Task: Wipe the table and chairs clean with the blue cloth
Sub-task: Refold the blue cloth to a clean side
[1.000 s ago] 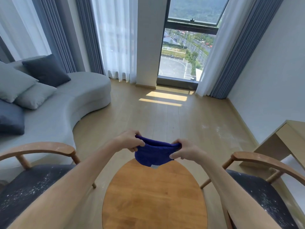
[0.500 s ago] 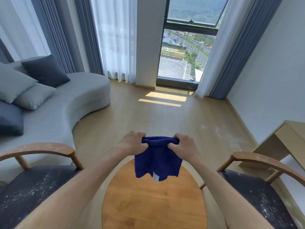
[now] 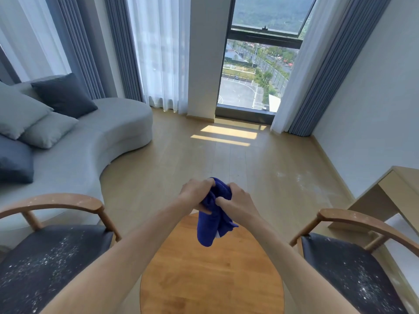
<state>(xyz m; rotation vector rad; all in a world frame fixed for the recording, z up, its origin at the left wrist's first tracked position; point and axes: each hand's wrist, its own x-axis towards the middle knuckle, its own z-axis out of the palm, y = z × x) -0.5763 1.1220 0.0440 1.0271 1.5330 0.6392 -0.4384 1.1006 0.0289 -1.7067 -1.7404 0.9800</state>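
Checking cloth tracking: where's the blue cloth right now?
Head view, centre: the bunched blue cloth hangs in the grip of the left hand and right hand, above the far edge of the round wooden table.

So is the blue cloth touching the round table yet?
Cannot tell. In the head view the blue cloth hangs from both hands over the table's far edge, but this angle shows neither contact nor gap plainly.

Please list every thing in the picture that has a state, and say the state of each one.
blue cloth: bunched, held in the air above the table
left hand: grips the cloth
right hand: grips the cloth
table: bare wood, not touched
left chair: seat covered with white specks
right chair: seat covered with white specks
curtains: drawn aside from the window
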